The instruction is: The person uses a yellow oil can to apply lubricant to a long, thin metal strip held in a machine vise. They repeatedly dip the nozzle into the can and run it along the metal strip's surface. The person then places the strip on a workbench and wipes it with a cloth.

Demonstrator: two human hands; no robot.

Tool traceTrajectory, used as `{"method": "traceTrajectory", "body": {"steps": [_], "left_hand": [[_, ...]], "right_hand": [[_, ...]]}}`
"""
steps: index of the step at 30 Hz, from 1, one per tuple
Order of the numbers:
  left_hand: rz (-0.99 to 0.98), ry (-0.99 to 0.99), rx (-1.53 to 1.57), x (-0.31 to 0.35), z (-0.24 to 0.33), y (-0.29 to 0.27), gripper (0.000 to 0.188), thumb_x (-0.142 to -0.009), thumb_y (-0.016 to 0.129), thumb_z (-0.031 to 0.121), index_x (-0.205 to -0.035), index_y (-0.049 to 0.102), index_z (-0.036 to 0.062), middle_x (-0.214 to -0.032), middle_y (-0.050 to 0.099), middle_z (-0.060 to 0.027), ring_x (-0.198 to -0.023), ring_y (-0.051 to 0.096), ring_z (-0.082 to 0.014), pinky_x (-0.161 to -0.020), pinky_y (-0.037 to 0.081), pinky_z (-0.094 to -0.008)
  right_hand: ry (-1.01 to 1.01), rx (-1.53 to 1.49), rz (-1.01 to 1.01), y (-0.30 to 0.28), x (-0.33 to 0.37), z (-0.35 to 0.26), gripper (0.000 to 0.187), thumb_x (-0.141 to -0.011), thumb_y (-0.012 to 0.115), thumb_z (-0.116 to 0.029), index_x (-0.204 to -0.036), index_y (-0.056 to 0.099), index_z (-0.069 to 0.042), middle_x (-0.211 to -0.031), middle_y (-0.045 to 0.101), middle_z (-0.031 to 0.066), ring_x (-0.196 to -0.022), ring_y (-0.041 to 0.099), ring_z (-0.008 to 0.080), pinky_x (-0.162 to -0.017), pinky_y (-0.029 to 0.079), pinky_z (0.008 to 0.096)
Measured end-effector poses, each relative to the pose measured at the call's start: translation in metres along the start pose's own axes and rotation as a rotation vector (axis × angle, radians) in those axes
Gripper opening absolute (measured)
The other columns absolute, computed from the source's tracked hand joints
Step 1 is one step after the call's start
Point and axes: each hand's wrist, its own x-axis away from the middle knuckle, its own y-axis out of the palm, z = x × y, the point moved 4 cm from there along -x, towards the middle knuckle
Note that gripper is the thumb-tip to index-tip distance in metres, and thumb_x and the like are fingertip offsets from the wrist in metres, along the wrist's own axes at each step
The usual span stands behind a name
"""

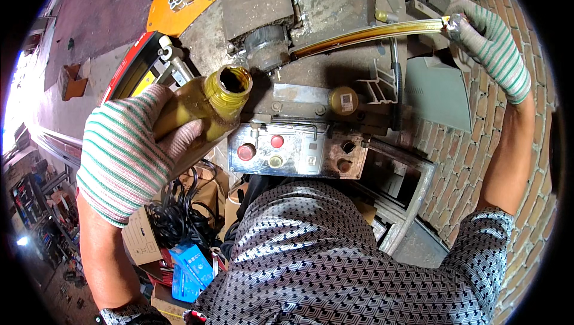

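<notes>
My left hand (128, 152), in a white glove with green and pink stripes, is wrapped round a murky yellow plastic bottle (197, 107). The bottle is uncapped, and its threaded mouth tilts up and to the right. At the upper right my right hand (487, 44), gloved the same way, closes on the end of a long, glossy amber-coloured strip (371, 33). A small silvery bit shows at its fingertips; what it is I cannot make out. The strip's other end reaches a round metal part (267, 47) of the machine. A round yellow-brown cap (343, 101) lies on the machine's front ledge.
Below the ledge sits a control panel (293, 156) with red and pale buttons, close to my body. Short metal profile pieces (379, 86) stand right of the cap. An orange plate (185, 2) holds small metal pieces. Black cable (179, 217) and a blue box (191, 271) lie lower left.
</notes>
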Motion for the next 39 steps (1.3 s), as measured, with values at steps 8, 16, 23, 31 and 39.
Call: {"method": "traceTrajectory", "body": {"steps": [8,16,23,31,39], "left_hand": [[-0.008,0.005,-0.011,0.001,0.002,-0.002,0.042,-0.083,0.085,0.025,-0.110,0.070,-0.0033,-0.083,0.074,-0.0198,-0.076,0.075,-0.0285,-0.069,0.059,-0.0366],[0.012,0.022,-0.008,0.002,-0.002,0.000,0.041,-0.083,0.085,0.026,-0.108,0.070,-0.0022,-0.083,0.073,-0.0202,-0.075,0.075,-0.0302,-0.068,0.058,-0.0376],[0.001,0.010,-0.017,0.002,0.002,-0.001,0.041,-0.082,0.085,0.026,-0.107,0.070,-0.0025,-0.082,0.073,-0.0204,-0.077,0.075,-0.0301,-0.069,0.058,-0.0375],[-0.001,-0.002,0.006,0.003,0.001,0.001,0.042,-0.082,0.085,0.024,-0.108,0.069,-0.0040,-0.083,0.074,-0.0203,-0.077,0.076,-0.0285,-0.069,0.059,-0.0365],[0.007,0.009,-0.010,0.002,0.005,-0.002,0.042,-0.082,0.085,0.025,-0.108,0.069,-0.0041,-0.083,0.074,-0.0200,-0.076,0.076,-0.0282,-0.068,0.059,-0.0356]], "right_hand": [[-0.092,0.050,0.120,-0.010,0.007,0.015,0.038,-0.103,0.063,-0.032,-0.133,0.065,-0.009,-0.094,0.066,-0.0024,-0.078,0.058,0.0039,-0.067,0.049,0.0213],[-0.084,0.144,0.098,-0.016,0.019,-0.004,0.037,-0.103,0.062,-0.031,-0.132,0.065,-0.008,-0.098,0.068,0.0017,-0.087,0.063,0.0079,-0.077,0.054,0.0255],[-0.148,0.153,0.040,-0.021,0.024,-0.017,0.036,-0.104,0.062,-0.032,-0.128,0.066,-0.006,-0.097,0.067,0.0022,-0.086,0.062,0.0088,-0.078,0.052,0.0266],[-0.068,0.227,0.078,-0.030,0.039,-0.021,0.039,-0.104,0.062,-0.034,-0.131,0.065,-0.006,-0.096,0.068,0.0010,-0.083,0.060,0.0082,-0.073,0.051,0.0255],[-0.089,0.216,0.166,-0.033,0.045,0.000,0.043,-0.102,0.064,-0.036,-0.135,0.064,-0.008,-0.102,0.070,0.0022,-0.083,0.061,0.0069,-0.073,0.052,0.0238]]}}
